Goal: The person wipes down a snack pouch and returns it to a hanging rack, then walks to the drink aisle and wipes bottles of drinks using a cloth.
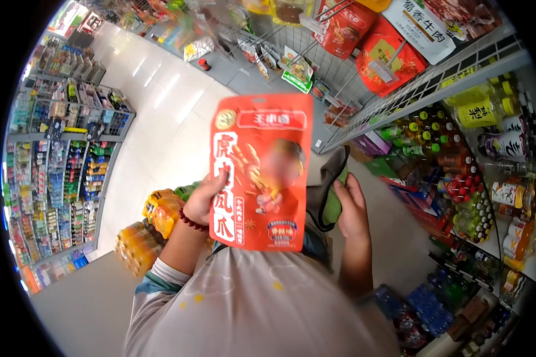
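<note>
In front of my chest, my left hand [201, 199] grips a red snack pouch [253, 202] by its left edge, thumb on the front. The pouch is upright, with white lettering, food pictures and a hang hole at its top. To the right of it, my right hand [354, 208] is closed on a grey-and-green cloth [333, 199] with a dark border. Part of the cloth is hidden behind the pouch, so its full shape does not show.
A wire rack [393, 110] with hanging snack bags stands ahead on the right. Bottled drinks [482, 113] fill the shelves at far right. Shelves of small goods [53, 160] line the left. Packs of orange drinks [138, 244] sit on the floor by my left arm.
</note>
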A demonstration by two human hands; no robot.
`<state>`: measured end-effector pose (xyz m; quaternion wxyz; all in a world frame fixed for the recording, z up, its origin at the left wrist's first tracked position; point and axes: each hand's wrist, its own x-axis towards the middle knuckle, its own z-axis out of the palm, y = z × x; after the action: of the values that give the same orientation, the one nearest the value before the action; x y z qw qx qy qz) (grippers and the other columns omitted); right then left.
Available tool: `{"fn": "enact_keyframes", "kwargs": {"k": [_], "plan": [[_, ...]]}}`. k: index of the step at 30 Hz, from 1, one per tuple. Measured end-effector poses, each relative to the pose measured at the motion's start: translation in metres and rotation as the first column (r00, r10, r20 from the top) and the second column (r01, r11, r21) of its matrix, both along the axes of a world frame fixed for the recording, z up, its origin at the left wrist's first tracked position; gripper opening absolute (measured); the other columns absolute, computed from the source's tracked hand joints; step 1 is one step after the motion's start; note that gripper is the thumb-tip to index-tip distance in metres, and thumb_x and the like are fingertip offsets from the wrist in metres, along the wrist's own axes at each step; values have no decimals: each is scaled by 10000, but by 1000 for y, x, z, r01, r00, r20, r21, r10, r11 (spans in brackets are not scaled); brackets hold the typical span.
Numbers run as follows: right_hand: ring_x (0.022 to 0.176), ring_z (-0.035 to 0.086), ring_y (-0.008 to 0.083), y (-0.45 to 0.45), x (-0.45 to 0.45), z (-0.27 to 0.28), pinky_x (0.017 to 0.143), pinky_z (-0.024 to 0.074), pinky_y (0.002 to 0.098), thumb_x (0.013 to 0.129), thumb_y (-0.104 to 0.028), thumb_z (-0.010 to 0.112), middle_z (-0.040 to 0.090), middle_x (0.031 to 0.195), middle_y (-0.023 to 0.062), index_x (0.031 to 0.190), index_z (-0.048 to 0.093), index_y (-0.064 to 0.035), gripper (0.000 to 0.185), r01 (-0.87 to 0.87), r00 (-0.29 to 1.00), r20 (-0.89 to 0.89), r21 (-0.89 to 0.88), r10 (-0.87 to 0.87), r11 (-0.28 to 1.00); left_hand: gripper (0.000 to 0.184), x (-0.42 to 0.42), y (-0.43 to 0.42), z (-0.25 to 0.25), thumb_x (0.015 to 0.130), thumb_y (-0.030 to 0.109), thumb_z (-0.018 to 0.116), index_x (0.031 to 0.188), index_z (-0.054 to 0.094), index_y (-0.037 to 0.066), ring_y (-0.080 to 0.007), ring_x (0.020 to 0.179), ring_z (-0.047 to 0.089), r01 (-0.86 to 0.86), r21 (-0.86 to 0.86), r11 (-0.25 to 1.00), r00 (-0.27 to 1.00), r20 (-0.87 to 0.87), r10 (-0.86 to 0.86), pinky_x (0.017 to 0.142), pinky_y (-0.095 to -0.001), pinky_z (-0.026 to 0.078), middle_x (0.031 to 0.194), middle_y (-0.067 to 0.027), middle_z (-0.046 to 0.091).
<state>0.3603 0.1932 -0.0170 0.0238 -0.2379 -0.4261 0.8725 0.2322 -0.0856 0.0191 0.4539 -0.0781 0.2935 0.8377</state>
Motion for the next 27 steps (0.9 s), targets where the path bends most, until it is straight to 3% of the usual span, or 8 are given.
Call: {"fn": "enact_keyframes", "kwargs": {"k": [2, 6, 10, 11, 16, 18, 22, 27], "plan": [[1074, 631, 152, -3, -13, 7, 910, 508, 293, 1043, -148, 518, 633, 1206, 70, 1352, 515, -26, 332, 36, 998, -45, -3, -36, 999, 518, 1, 7, -1, 1023, 222, 597, 1462, 393, 36, -248, 1141, 682, 71, -46, 996, 993, -87, -74, 965, -411, 586, 1318, -154, 638], [1297, 554, 257, -2, -37, 13, 1084, 443, 419, 1046, -221, 413, 563, 1418, 149, 1455, 438, -10, 461, 37, 936, -329, -259, -124, 965, 410, -5, 24, -2, 1001, 189, 649, 1360, 527, 33, -149, 1101, 678, 337, -160, 928, 926, -123, -358, 971, -349, 559, 1267, -73, 673], [1202, 610, 256, -10, -45, 53, 1026, 478, 405, 1042, -233, 434, 600, 1355, 148, 1420, 469, 4, 447, 70, 890, -390, -393, -235, 917, 432, -1, 43, 16, 1046, 283, 580, 1391, 499, 36, -112, 1176, 607, 220, -356, 908, 904, -276, -327, 1005, -325, 506, 1321, -47, 629], [1194, 592, 222, -13, -41, 62, 1035, 464, 383, 1032, -204, 468, 590, 1334, 132, 1405, 463, 0, 426, 39, 901, -428, -89, -74, 995, 457, 2, 46, 15, 1062, 351, 539, 1397, 485, 45, -82, 1121, 593, 157, -448, 880, 873, -354, -335, 939, -280, 502, 1293, -21, 620], [1023, 563, 159, -52, -17, 57, 944, 456, 327, 964, -59, 596, 592, 1154, 97, 1248, 512, 17, 306, 33, 888, -429, 415, 164, 909, 465, 7, 57, -5, 1068, 515, 430, 1146, 529, 68, -102, 842, 537, -214, -523, 825, 837, -534, -122, 741, -270, 479, 997, -14, 561], [1006, 584, 195, -60, -10, 70, 913, 473, 347, 951, -62, 629, 593, 1133, 120, 1234, 518, 2, 310, -42, 848, -394, 617, 355, 786, 377, 1, 47, -16, 1053, 447, 511, 1110, 538, 76, -116, 833, 547, -136, -473, 870, 958, -288, -7, 719, -287, 485, 958, -23, 549], [1004, 609, 380, -93, -9, 58, 844, 505, 420, 854, -55, 709, 592, 1092, 178, 1127, 552, -22, 317, -123, 693, -437, 712, 574, 691, 336, -18, 33, -58, 976, 380, 576, 1104, 552, 69, -251, 826, 565, 48, 248, 967, 999, -5, -48, 719, -362, 488, 930, -82, 565], [907, 632, 327, -102, -15, 63, 780, 524, 417, 829, -54, 728, 575, 1011, 141, 1091, 581, -29, 302, -174, 681, -222, 876, 698, 449, 362, -12, 29, -77, 990, 382, 559, 1169, 523, 70, -244, 911, 553, 75, 227, 971, 995, 53, -89, 793, -379, 470, 993, -87, 545]]}}
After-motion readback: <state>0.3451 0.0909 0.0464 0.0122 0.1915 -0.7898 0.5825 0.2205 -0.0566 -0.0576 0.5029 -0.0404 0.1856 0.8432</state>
